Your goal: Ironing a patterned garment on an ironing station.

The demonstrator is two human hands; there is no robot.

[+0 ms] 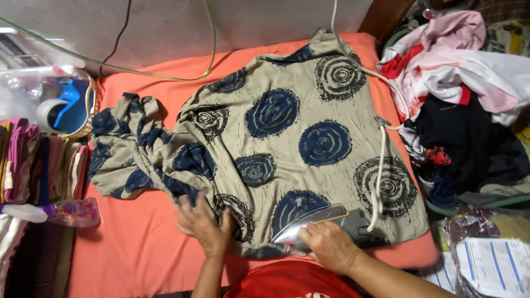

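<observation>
A beige garment (287, 138) printed with dark blue and black spiral circles lies spread on an orange padded surface (132, 243). My left hand (203, 225) rests flat on the garment's lower edge, fingers apart, pressing the cloth. My right hand (330, 245) grips the handle of an electric iron (320, 219), whose silver soleplate sits on the cloth near the front edge. The iron's white cord (381, 165) runs up across the garment's right side to the back. The garment's left part is bunched in folds.
A heap of mixed clothes (458, 83) lies to the right. Folded cloths (33, 160) are stacked on the left beside a clear spray bottle (72, 212) and a basket holding a blue item (69, 107). Printed papers in plastic (491, 265) sit at bottom right.
</observation>
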